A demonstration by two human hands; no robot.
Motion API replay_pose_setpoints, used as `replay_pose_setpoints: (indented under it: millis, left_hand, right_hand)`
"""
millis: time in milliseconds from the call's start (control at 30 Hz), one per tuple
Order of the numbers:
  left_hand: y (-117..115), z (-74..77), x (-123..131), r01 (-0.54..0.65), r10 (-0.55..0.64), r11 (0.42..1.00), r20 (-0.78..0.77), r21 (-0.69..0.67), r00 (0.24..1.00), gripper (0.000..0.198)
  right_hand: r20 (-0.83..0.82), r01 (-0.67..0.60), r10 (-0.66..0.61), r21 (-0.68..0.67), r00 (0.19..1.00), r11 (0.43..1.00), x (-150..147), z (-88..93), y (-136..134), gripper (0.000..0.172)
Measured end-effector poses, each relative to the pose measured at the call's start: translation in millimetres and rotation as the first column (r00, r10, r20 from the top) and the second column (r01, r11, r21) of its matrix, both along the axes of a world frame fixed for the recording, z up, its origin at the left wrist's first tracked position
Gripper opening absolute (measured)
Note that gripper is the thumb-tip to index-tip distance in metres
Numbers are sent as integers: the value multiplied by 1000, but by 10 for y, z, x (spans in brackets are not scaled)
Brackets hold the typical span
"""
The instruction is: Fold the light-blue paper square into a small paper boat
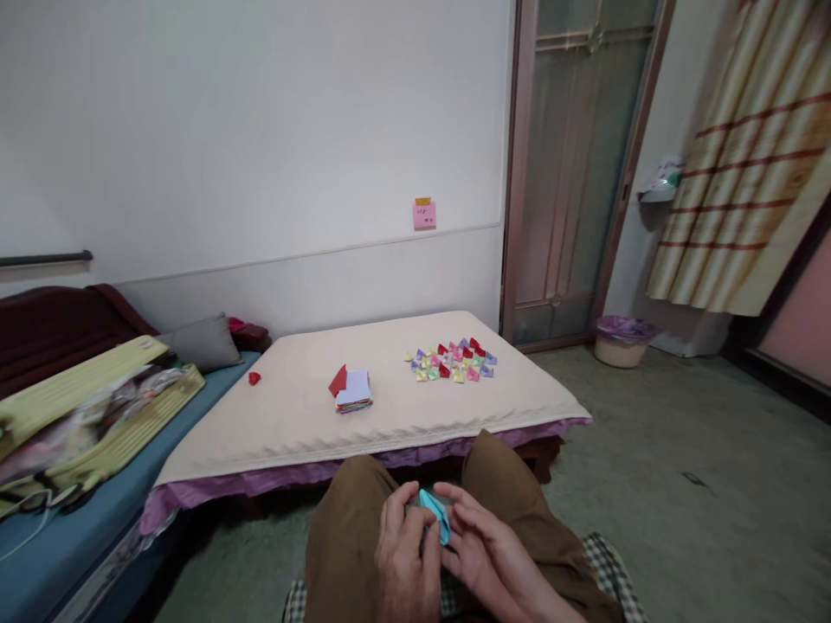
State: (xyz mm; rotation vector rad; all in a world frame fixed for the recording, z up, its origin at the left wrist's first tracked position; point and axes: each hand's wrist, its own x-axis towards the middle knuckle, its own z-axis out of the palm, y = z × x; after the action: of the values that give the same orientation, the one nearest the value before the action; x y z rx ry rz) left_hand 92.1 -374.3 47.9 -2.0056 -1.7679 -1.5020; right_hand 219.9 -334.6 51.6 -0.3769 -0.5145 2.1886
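Observation:
Between my two hands, just above my lap, is a folded piece of turquoise paper [435,517]. My left hand [403,547] has its fingers curled around the paper's left side. From the right, my right hand [479,538] touches the paper with bent fingers, its palm turned partly upward. On the cream-covered table ahead, a stack of square coloured papers [354,391] has a lavender sheet on top, and a red folded paper [338,381] leans at its left corner. Several small folded paper pieces [453,360] in red, pink, yellow, green and lavender lie grouped to the right.
A small red object [254,378] lies on the table's left side. Left of the table, a blue-covered seat [214,381] holds a grey cushion [206,343] and an open pale-yellow case [130,433]. A lined waste bin [621,340] stands on the floor by the sliding door [577,173].

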Motion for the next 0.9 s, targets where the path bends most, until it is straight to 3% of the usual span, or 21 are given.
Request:
replay_pose_setpoints:
  millis: [200,367,500,900]
  left_hand:
    - [-4,-5,80,-27,33,998,105,-57,994,18]
    - [15,-11,63,-31,34,998,58,-50,998,21]
    - [21,18,79,-98,101,993,51,-58,994,20]
    - [28,-25,67,-105,106,994,21,-36,994,16]
  right_hand:
    - [-3,16,-15,74,1000,997,-54,-36,-19,21]
    - [-10,42,-41,133,999,990,-63,-4,-43,18]
    - [18,82,-86,159,996,984,-85,15,-65,18]
    - [58,84,-92,136,994,987,-89,9,-99,22]
